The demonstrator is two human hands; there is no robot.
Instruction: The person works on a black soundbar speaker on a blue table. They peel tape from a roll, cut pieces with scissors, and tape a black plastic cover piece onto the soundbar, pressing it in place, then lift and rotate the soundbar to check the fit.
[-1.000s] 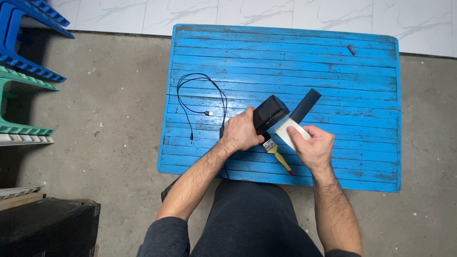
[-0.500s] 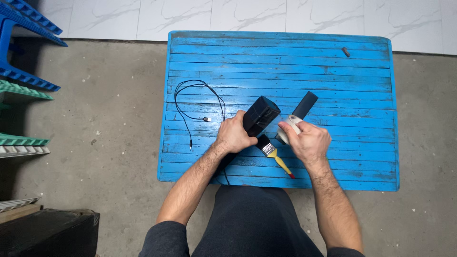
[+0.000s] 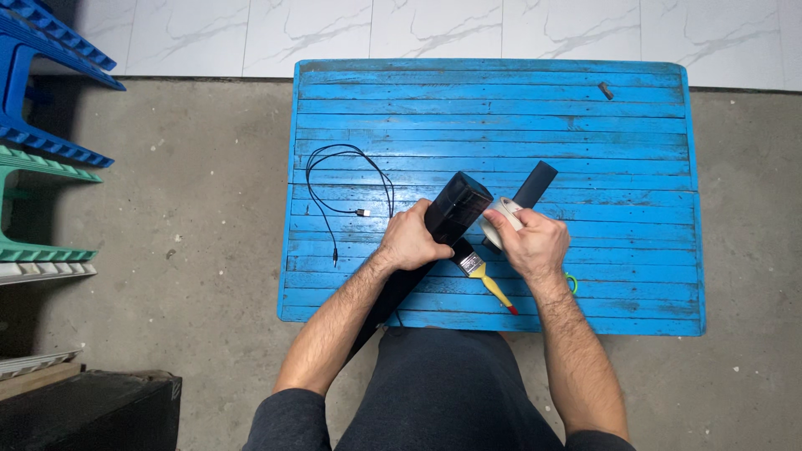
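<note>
My left hand [image 3: 409, 240] grips a long black box-shaped device [image 3: 455, 209] that slants from my lap up over the blue wooden table [image 3: 501, 108]. My right hand [image 3: 535, 242] holds a small white-grey object [image 3: 499, 217] against the device's upper end. A flat black strip [image 3: 535, 184] lies on the table just beyond my right hand. Under my hands lies a paintbrush [image 3: 489, 280] with a yellow handle and red tip.
A thin black cable [image 3: 351, 179] loops on the table left of my left hand. A small dark piece [image 3: 606, 90] lies near the far right corner. Blue and green plastic stools [image 3: 38, 125] stand at the left. A dark box [image 3: 92, 413] sits on the concrete floor at bottom left.
The black device has tilted so its end face shows less. My right hand has slid left with the white object toward the device's end. The view shifted slightly.
</note>
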